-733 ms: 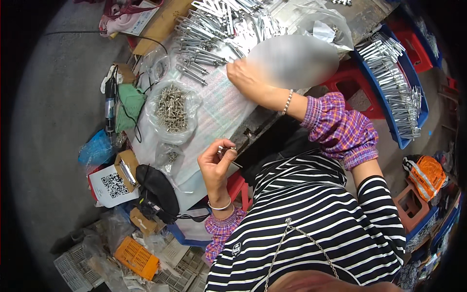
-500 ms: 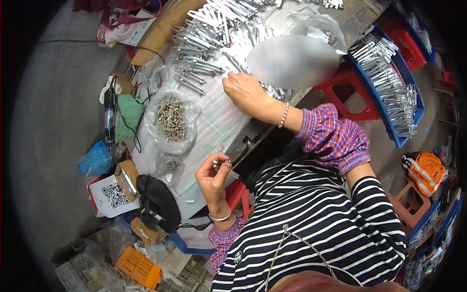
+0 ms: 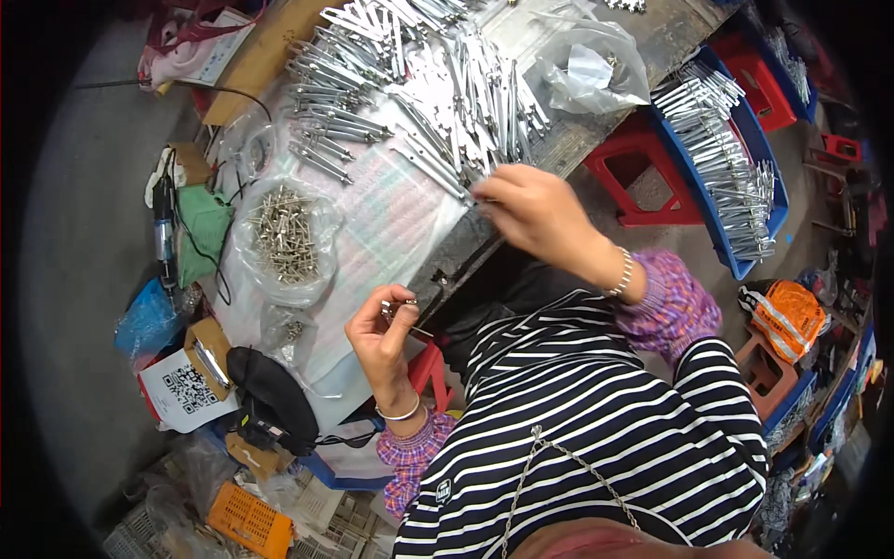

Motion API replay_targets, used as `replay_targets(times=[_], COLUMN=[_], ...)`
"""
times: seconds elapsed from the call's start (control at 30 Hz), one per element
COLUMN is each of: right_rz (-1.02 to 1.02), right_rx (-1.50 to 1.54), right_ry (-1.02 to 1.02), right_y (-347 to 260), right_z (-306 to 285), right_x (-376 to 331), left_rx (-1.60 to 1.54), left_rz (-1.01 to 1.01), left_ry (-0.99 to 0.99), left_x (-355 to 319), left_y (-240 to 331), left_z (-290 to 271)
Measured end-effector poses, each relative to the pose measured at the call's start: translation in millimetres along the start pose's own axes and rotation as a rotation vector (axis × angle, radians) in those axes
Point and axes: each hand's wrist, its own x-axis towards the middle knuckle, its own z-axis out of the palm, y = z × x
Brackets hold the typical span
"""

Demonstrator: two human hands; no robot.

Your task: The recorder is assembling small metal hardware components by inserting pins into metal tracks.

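Observation:
My left hand (image 3: pixel 380 340) is raised near the table's front edge, thumb and fingers curled in a pinch around small shiny metal pieces (image 3: pixel 410 303); their exact kind is too small to make out. My right hand (image 3: pixel 540 212) reaches over the table edge, its fingertips closed at the near end of a silvery metal bar (image 3: pixel 433 170). This bar lies at the near side of a large pile of similar metal bars (image 3: pixel 466 93). Left of the pile, an open clear plastic bag (image 3: pixel 284 233) holds many small bolts. A smaller bag of little metal parts (image 3: pixel 293 331) lies below it.
A blue tray (image 3: pixel 742 268) full of metal bars is on the right, beside a red stool (image 3: pixel 656 210). Another plastic bag (image 3: pixel 605 93) rests at the table's far right. A power screwdriver (image 3: pixel 165 242), black pouch (image 3: pixel 270 391) and printed card (image 3: pixel 186 384) are at left.
My right hand has moved right and nearer, from above the pile to its near edge. My left hand keeps its pinch. The whole view has shifted slightly.

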Motion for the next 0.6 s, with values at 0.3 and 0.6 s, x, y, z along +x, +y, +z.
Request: replay_targets(times=[0.3,0.6], right_rz=[0.1,-0.022], right_rx=[0.02,-0.045], right_ry=[0.014,0.056], right_y=[20.5,29.1], right_z=[-10.9,9.5], right_x=[-44.5,-30.0], left_rx=[-0.009,0.043], left_rz=[-0.107,-0.026], left_ry=[-0.046,-0.027], left_x=[12.5,8.9], left_y=[6.5,1.5], left_z=[25.3,25.6])
